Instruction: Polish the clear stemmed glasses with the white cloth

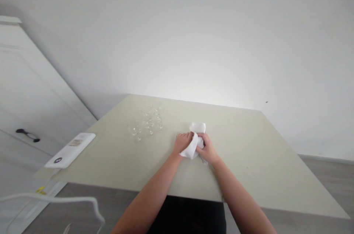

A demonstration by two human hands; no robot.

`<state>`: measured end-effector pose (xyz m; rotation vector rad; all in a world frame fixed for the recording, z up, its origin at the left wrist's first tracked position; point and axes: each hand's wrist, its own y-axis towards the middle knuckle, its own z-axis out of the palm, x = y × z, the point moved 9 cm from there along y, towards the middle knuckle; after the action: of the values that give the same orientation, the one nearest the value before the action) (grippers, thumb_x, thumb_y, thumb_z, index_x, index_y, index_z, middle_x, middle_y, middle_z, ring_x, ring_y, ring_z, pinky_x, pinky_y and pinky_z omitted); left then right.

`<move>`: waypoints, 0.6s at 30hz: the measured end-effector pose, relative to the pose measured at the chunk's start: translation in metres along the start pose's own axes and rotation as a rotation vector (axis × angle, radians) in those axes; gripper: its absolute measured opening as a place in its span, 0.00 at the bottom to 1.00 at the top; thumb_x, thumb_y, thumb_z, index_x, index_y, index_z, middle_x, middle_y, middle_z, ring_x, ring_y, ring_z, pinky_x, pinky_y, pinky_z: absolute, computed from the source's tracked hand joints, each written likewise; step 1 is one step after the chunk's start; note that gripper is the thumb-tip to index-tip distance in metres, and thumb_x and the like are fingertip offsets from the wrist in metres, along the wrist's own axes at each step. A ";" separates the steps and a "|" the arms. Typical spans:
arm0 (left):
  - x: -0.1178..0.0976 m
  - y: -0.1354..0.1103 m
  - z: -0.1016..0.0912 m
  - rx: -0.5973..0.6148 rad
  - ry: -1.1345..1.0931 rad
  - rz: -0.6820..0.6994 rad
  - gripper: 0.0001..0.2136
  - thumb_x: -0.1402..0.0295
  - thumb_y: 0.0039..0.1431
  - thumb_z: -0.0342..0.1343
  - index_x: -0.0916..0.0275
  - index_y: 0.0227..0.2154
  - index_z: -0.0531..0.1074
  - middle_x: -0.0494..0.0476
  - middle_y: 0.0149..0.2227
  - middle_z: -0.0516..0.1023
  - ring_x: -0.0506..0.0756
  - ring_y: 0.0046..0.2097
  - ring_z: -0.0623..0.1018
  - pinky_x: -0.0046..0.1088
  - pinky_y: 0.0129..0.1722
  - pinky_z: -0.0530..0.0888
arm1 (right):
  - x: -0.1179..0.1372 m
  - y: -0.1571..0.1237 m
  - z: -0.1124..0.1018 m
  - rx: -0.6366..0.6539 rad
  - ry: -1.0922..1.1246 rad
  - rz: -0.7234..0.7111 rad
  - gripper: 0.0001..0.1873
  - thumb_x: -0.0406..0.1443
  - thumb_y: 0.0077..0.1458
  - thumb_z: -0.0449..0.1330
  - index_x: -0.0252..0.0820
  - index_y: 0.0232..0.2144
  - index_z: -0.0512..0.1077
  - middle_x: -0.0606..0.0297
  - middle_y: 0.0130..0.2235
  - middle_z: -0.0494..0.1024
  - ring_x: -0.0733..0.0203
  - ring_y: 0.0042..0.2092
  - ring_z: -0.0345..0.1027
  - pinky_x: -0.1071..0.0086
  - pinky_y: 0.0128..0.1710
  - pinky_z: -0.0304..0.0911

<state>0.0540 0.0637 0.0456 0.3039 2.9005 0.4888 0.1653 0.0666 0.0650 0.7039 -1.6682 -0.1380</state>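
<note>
A white cloth (pixel 190 150) is bunched between my two hands over the middle of the table. My left hand (pixel 183 142) has its fingers curled into the cloth's left side. Gripping the right side of the cloth is my right hand (pixel 207 149), fingers and thumb closed around it. Part of the cloth (pixel 197 127) sticks out beyond the hands. Whether something is wrapped inside it I cannot tell. To the left of my hands stands a group of several clear stemmed glasses (pixel 151 121), apart from the cloth.
The pale green table (pixel 243 178) reaches back to a white wall (pixel 193 34). A white flat object (pixel 71 150) with rounded corners and a dark round mark lies at its left edge. Left stands a white cabinet (pixel 33 90) with a dark handle. A white curved tube (pixel 63 199) is at lower left.
</note>
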 end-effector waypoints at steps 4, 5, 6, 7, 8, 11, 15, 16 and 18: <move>-0.012 -0.003 -0.012 -0.145 0.058 0.065 0.09 0.72 0.62 0.50 0.63 0.43 0.73 0.64 0.41 0.77 0.61 0.45 0.75 0.39 0.47 0.67 | -0.039 -0.003 -0.006 -0.104 0.138 0.257 0.13 0.44 0.56 0.59 0.44 0.41 0.74 0.67 0.32 0.75 0.59 0.35 0.65 0.67 0.40 0.63; -0.013 -0.004 -0.012 -0.155 0.074 0.076 0.09 0.73 0.62 0.49 0.63 0.42 0.73 0.64 0.41 0.76 0.60 0.44 0.74 0.39 0.47 0.67 | -0.044 -0.004 -0.005 -0.097 0.180 0.289 0.13 0.45 0.58 0.58 0.44 0.40 0.74 0.67 0.31 0.74 0.59 0.34 0.65 0.67 0.39 0.64; -0.013 -0.004 -0.011 -0.146 0.085 0.070 0.09 0.74 0.62 0.49 0.63 0.42 0.73 0.63 0.41 0.76 0.60 0.44 0.74 0.38 0.47 0.67 | -0.046 -0.004 -0.004 -0.076 0.201 0.288 0.13 0.45 0.58 0.58 0.44 0.40 0.74 0.67 0.31 0.74 0.59 0.34 0.65 0.67 0.39 0.64; -0.011 -0.003 -0.010 -0.126 0.088 0.060 0.09 0.74 0.63 0.48 0.63 0.41 0.73 0.63 0.41 0.76 0.60 0.43 0.75 0.38 0.46 0.67 | -0.042 -0.003 -0.002 -0.042 0.192 0.254 0.14 0.44 0.57 0.59 0.44 0.42 0.73 0.66 0.32 0.75 0.59 0.35 0.66 0.66 0.41 0.64; -0.008 -0.003 -0.008 -0.096 0.085 0.049 0.09 0.73 0.63 0.48 0.63 0.40 0.73 0.63 0.40 0.76 0.59 0.42 0.75 0.38 0.46 0.68 | -0.036 -0.003 0.000 -0.003 0.148 0.192 0.16 0.42 0.55 0.61 0.44 0.45 0.72 0.65 0.35 0.75 0.58 0.37 0.66 0.65 0.43 0.64; 0.001 -0.001 -0.001 0.029 0.056 0.021 0.08 0.69 0.64 0.48 0.64 0.39 0.72 0.61 0.38 0.76 0.58 0.41 0.76 0.37 0.45 0.68 | -0.007 -0.004 0.011 0.141 -0.098 -0.041 0.27 0.36 0.49 0.64 0.43 0.53 0.67 0.59 0.47 0.72 0.53 0.48 0.66 0.60 0.52 0.61; 0.009 0.000 0.004 0.111 0.012 -0.016 0.08 0.70 0.65 0.48 0.65 0.37 0.72 0.61 0.38 0.77 0.57 0.42 0.77 0.33 0.44 0.68 | 0.008 -0.006 0.022 0.218 -0.313 -0.168 0.25 0.32 0.49 0.62 0.44 0.52 0.68 0.55 0.50 0.68 0.51 0.52 0.64 0.60 0.53 0.61; 0.009 0.000 0.003 0.100 0.007 -0.024 0.08 0.70 0.65 0.48 0.65 0.38 0.72 0.61 0.38 0.77 0.57 0.42 0.76 0.33 0.45 0.68 | 0.006 -0.005 0.020 0.190 -0.319 -0.156 0.25 0.33 0.50 0.62 0.43 0.52 0.67 0.56 0.49 0.68 0.52 0.50 0.65 0.60 0.51 0.62; 0.007 0.000 0.003 0.069 0.002 -0.037 0.09 0.68 0.65 0.49 0.65 0.41 0.72 0.61 0.40 0.77 0.58 0.45 0.75 0.34 0.47 0.68 | -0.006 -0.001 0.011 0.094 -0.282 -0.081 0.23 0.37 0.52 0.61 0.42 0.51 0.66 0.58 0.45 0.71 0.54 0.45 0.67 0.62 0.47 0.63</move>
<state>0.0478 0.0665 0.0421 0.2586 2.9233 0.3843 0.1557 0.0653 0.0570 0.8541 -1.9251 -0.2264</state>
